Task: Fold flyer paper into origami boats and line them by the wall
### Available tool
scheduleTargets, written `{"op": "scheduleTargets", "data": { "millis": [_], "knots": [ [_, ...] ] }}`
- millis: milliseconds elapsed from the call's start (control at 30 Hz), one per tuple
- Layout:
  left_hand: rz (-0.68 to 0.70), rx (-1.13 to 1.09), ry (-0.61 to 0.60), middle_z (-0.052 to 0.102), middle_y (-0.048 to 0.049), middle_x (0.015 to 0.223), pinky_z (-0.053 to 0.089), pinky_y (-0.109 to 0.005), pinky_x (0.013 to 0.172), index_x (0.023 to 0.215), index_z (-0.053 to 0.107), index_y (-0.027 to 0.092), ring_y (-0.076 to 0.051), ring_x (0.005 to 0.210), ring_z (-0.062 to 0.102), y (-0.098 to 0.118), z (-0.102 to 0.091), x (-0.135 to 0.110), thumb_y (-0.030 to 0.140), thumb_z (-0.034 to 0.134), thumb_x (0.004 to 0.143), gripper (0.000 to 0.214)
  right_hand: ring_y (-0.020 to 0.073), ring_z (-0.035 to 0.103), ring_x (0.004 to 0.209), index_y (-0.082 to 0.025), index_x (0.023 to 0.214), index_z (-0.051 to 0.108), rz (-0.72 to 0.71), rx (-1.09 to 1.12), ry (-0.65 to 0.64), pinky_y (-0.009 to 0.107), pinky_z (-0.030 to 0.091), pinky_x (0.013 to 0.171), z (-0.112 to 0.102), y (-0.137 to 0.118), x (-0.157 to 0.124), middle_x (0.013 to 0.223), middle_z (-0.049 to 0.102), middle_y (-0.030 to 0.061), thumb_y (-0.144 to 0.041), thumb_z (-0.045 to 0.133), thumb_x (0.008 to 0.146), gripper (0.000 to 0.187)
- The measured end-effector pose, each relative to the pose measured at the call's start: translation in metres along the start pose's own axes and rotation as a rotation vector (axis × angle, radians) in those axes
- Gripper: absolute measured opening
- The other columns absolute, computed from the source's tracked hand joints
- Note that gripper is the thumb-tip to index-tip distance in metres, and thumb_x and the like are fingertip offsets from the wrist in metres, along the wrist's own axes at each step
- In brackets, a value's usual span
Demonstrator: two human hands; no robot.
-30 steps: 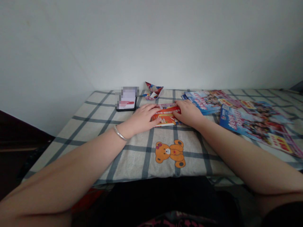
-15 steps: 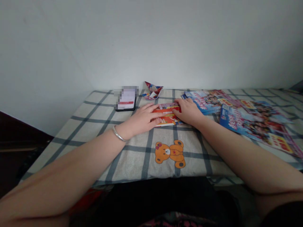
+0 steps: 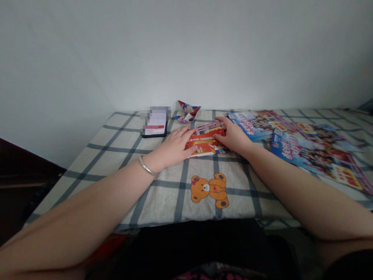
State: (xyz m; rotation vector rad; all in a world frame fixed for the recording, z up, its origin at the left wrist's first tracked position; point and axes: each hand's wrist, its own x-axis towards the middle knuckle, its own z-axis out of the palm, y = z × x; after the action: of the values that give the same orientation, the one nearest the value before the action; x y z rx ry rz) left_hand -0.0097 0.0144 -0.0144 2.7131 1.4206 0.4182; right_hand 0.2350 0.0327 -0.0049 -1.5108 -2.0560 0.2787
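A folded red and orange flyer (image 3: 205, 140) lies on the checked cloth (image 3: 122, 147) in front of me. My left hand (image 3: 173, 147) lies flat on the flyer's left end, fingers stretched out and pressing it down. My right hand (image 3: 231, 135) is at its right end, fingers curled round the far right edge and raising the top layer. A silver bangle (image 3: 145, 165) circles my left wrist.
A phone (image 3: 155, 125) lies at the back left of the flyer. A small folded paper boat (image 3: 188, 111) stands by the wall. Several glossy flyers (image 3: 294, 146) are spread on the right. An orange bear print (image 3: 210, 189) marks the cloth near me.
My right hand has shifted to the flyer's far right edge and raised the top layer slightly. My left hand stays pressed on the left end.
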Motion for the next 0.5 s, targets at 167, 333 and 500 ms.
{"op": "scheduleTargets", "data": {
  "millis": [167,333,500],
  "knots": [
    [0.050,-0.173,0.105,0.035,-0.0191,0.160,0.031,-0.048,0.122,0.150,0.037,0.013,-0.029,0.149,0.035,-0.008,0.001,0.000,0.041,0.055,0.093,0.066,0.0255,0.070,0.095,-0.019,0.125,0.060,0.012,0.077,0.006,0.041,0.055,0.086,-0.003,-0.003,-0.006,0.108,0.073,0.0091,-0.023,0.069,0.079,0.048],
    [0.029,-0.232,0.149,0.044,-0.0180,0.154,0.034,-0.046,0.122,0.148,0.040,0.013,-0.027,0.144,0.042,-0.009,0.000,-0.002,0.036,0.059,0.092,0.063,0.0227,0.070,0.087,-0.021,0.116,0.059,0.041,0.179,-0.023,0.037,0.055,0.079,-0.007,-0.004,-0.013,0.096,0.073,0.0051,-0.023,0.072,0.077,0.041],
    [-0.049,-0.321,0.167,0.046,-0.0185,0.153,0.035,-0.047,0.121,0.149,0.038,0.010,-0.027,0.143,0.044,-0.007,-0.002,-0.002,0.034,0.063,0.091,0.068,0.0207,0.070,0.082,-0.021,0.111,0.057,0.078,0.270,-0.054,0.036,0.055,0.075,-0.008,-0.007,-0.014,0.093,0.073,0.0029,-0.022,0.071,0.077,0.037]
  ]
}}
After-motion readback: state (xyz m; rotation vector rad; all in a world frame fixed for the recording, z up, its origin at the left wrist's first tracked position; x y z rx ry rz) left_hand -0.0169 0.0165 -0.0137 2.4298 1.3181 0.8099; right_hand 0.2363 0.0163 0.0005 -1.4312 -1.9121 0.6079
